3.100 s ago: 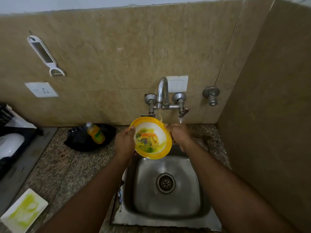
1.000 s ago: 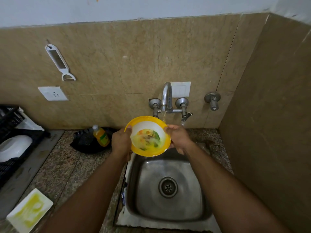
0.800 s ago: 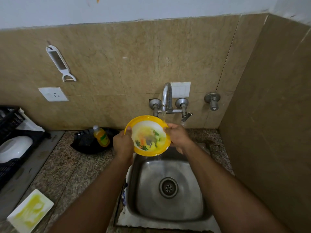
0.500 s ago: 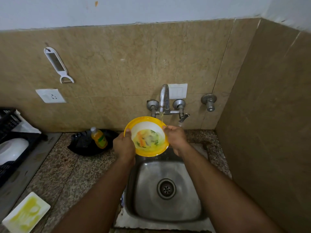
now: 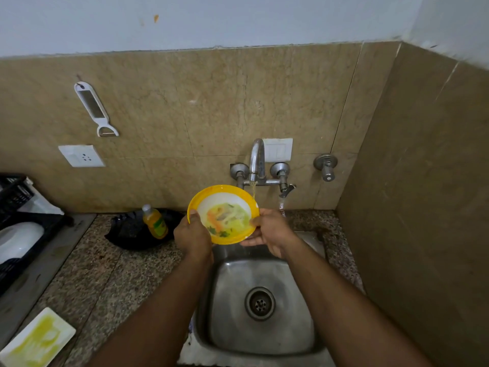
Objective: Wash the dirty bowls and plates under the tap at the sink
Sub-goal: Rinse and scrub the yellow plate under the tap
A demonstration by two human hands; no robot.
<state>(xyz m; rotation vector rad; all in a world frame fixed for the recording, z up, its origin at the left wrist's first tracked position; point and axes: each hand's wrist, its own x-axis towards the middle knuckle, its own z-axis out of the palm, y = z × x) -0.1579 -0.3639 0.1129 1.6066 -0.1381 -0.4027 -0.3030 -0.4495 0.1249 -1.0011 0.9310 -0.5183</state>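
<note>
A yellow-rimmed bowl (image 5: 225, 200) with a printed white inside sits in both hands above the back of the steel sink (image 5: 299, 332). My left hand (image 5: 191, 235) grips its left rim, thumb on the edge. My right hand (image 5: 267, 229) holds the right rim, thumb inside the bowl. A thin stream of water falls from the tap (image 5: 256, 160) onto the bowl's right edge, and water blurs the picture inside. A square white plate (image 5: 37, 340) smeared yellow-green lies on the counter at the lower left.
A dish-soap bottle (image 5: 154, 221) stands on a black pan (image 5: 132, 234) left of the sink. A black rack (image 5: 16, 207) with a white dish (image 5: 18, 239) is at the far left. A side wall closes the right; the drain (image 5: 260, 303) is uncovered.
The bowl stays under the tap while it has turned in my hands, the printed picture rotating. Water now pools and blurs the inside. My right thumb has moved onto the bowl's inner edge.
</note>
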